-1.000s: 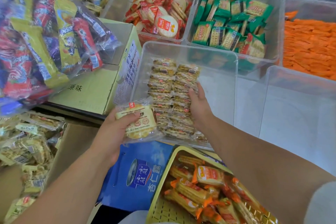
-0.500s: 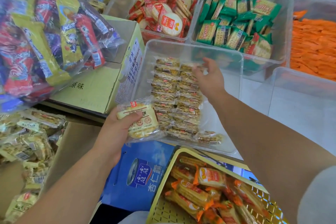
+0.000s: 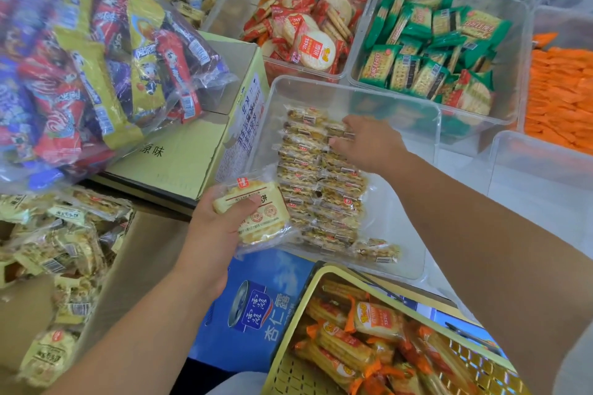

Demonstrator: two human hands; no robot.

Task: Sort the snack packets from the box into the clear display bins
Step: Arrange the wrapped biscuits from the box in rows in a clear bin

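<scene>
My left hand [image 3: 213,228] grips a stack of clear-wrapped yellow biscuit packets [image 3: 256,215] just outside the near-left corner of a clear display bin [image 3: 398,106]. Inside that bin, two neat rows of the same packets [image 3: 316,189] lie on edge along its left half. My right hand [image 3: 369,144] rests palm down on the far end of the right row, fingers spread over the packets. At the lower left, the cardboard box [image 3: 128,272] holds several loose packets of the same kind [image 3: 61,253].
Far bins hold red cracker packets [image 3: 308,22], green packets [image 3: 430,51] and orange snacks [image 3: 561,99]. An empty clear bin [image 3: 539,170] stands right. A bag of mixed candy [image 3: 80,67] lies on a green carton [image 3: 179,157]. A yellow basket [image 3: 288,372] and blue box [image 3: 253,314] sit near me.
My right hand slid from the near end of the packet rows up to their far end. The left hand has kept its stack in the same place.
</scene>
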